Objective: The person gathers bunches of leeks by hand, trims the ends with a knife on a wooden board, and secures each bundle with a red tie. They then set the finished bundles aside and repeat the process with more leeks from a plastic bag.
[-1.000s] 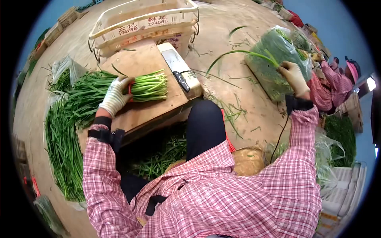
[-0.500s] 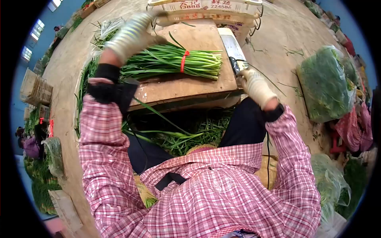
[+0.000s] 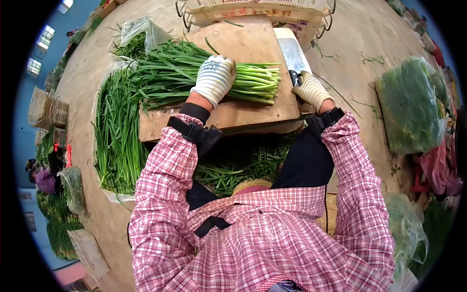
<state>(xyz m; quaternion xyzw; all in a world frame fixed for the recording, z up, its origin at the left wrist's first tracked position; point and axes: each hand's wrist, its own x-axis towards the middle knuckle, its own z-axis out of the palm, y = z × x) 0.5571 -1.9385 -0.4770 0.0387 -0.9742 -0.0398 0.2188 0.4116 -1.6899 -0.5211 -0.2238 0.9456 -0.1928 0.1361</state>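
Observation:
A thick bundle of Chinese chives [image 3: 258,82] lies across a wooden board [image 3: 253,41], its pale stem ends to the right. My left hand [image 3: 215,77], in a striped work glove, is closed over the bundle from above and covers the place of its red tie. At the board's right edge my right hand [image 3: 314,91], also gloved, is wrapped round the black handle of a cleaver [image 3: 293,54]. The broad blade points away from me and lies flat along the board's edge.
Loose chives [image 3: 119,131] fill a plastic-lined container left of the board. White crates [image 3: 253,17] stand behind it. Cut leaves [image 3: 243,170] lie below the board, between the knees. A plastic-wrapped green bale [image 3: 408,107] sits on the floor at right.
My left hand has come down and right from above the leaves onto the bundle, closing over the tie. My right hand has closed round the cleaver's handle.

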